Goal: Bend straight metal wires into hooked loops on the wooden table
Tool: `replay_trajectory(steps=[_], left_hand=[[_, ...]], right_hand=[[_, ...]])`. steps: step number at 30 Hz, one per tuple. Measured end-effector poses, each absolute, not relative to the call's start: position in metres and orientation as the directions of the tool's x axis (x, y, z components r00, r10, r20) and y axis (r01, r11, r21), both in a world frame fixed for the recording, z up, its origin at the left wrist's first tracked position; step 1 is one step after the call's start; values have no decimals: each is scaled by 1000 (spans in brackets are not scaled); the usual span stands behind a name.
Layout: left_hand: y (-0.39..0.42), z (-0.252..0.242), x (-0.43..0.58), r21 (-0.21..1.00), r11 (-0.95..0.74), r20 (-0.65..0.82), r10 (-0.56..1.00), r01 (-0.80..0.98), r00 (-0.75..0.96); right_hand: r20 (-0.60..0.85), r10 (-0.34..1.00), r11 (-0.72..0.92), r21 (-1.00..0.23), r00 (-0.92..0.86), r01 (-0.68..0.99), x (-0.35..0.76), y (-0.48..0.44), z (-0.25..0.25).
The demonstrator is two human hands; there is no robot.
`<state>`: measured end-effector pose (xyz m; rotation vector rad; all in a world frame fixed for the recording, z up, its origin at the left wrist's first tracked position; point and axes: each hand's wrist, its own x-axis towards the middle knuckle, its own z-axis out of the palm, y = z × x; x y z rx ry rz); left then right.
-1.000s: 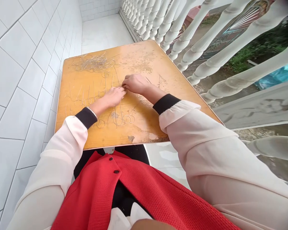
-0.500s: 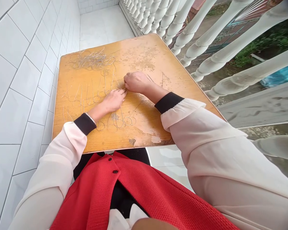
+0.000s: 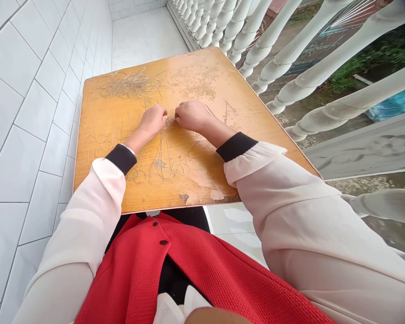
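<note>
A thin wire (image 3: 170, 122), curved into a small loop, spans the short gap between my two hands above the middle of the wooden table (image 3: 209, 166). My left hand (image 3: 154, 118) is closed, fingertips pinching the wire's left side. At its right side my right hand (image 3: 191, 115) is also closed on it, with the fingers curled under and partly hidden. Several looped wire pieces (image 3: 168, 172) with long straight legs lie on the tabletop nearer my body. More bent wire pieces (image 3: 113, 135) are spread to the left, some behind my left forearm.
A tangled heap of wire (image 3: 131, 84) sits at the table's far left. Straight wire bits (image 3: 226, 112) lie to the right of my right hand. White tiled wall (image 3: 30, 144) borders the left side, and a white balustrade (image 3: 290, 58) runs along the right.
My left hand has lifted from lying flat on the table and moved up and slightly left, its fingers now pinched. A wire loop now shows between the hands. My right hand stays almost in place.
</note>
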<state>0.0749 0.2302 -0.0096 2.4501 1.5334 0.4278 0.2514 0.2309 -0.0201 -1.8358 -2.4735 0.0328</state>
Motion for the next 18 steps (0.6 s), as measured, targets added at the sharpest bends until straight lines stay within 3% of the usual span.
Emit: replay_trajectory(steps=[6,10,18], left_hand=[[231,2,101,247,-408,8,908,879,419],[227,1,103,184,-435,14,898,881,441],[223,-1,120,20,-539,-47,841,842,540]], right_hand=[[-33,961,276,11,-276,961,233,227,-7],[-28,963,270,16,-269,963,234,223,-7],[-4,980,196,-91,-198,976,239,216,-12]])
